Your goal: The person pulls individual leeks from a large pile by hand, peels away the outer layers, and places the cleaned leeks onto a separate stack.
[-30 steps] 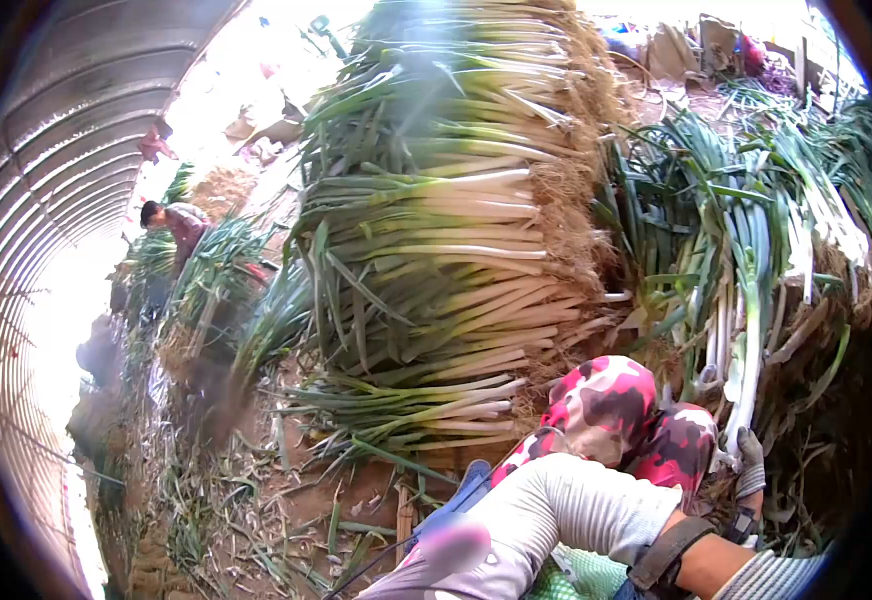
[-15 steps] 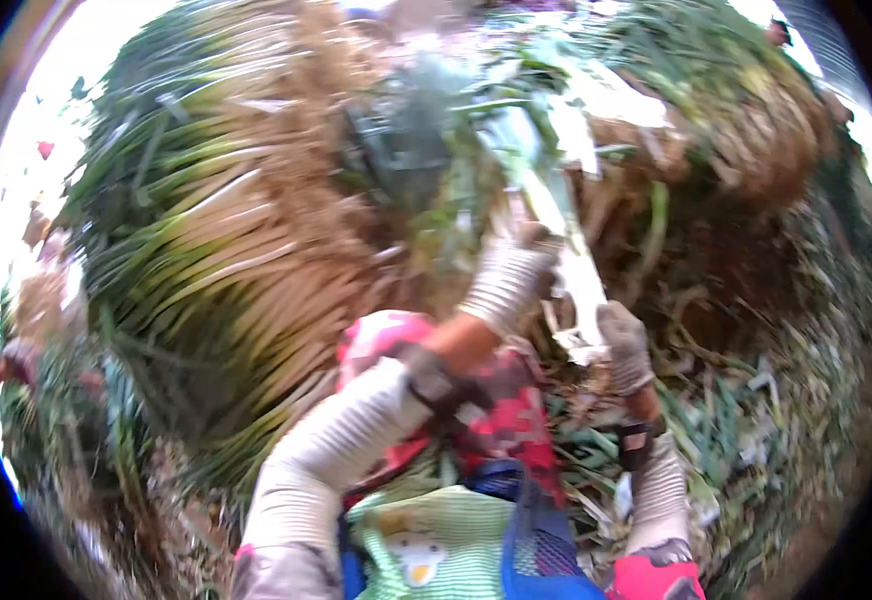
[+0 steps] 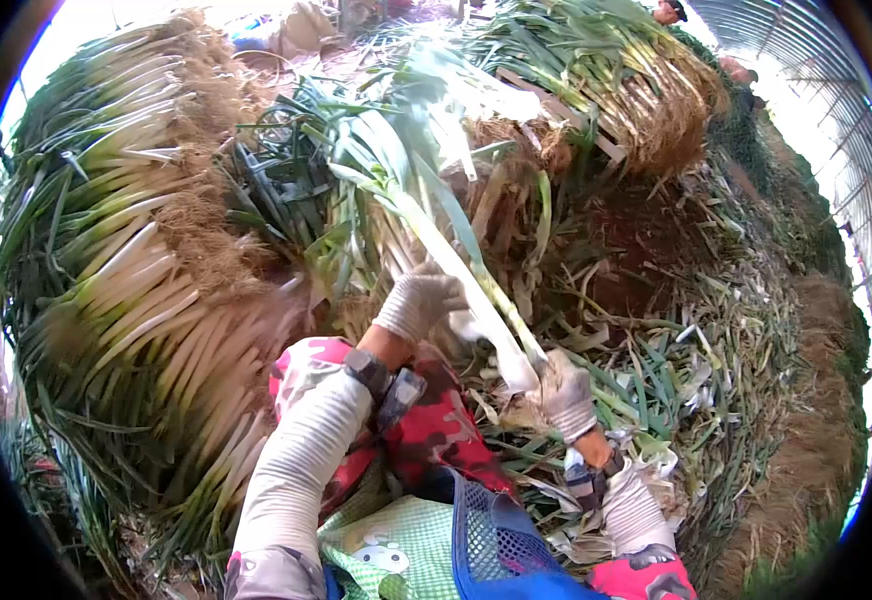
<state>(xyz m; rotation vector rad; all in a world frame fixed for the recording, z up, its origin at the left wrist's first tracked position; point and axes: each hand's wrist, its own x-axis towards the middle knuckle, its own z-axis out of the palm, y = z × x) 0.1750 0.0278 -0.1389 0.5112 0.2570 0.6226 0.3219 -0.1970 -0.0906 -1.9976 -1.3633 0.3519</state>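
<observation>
A long leek (image 3: 456, 272) with green leaves slants down in front of me, its white root end at the lower right. My right hand (image 3: 565, 390), in a pale glove, is closed round the lower end of a thin stalk at the leek's base. My left hand (image 3: 422, 300), gloved too, is beside the middle of the white stem with its fingers curled; whether it grips the leek I cannot make out. Behind the leek's upper part stand more leafy stalks (image 3: 361, 225).
Leeks in a big stacked heap (image 3: 136, 270), roots inward, rise at the left. Another bundle (image 3: 646, 90) lies at the upper right. Stripped leaves (image 3: 656, 390) cover the ground at the right. A curved ribbed structure (image 3: 796, 50) shows at the far right.
The view has turned to the right, so the piles appear further left. The leek's root end has come lower, and a thin stalk now stands apart from the white stem near my right hand.
</observation>
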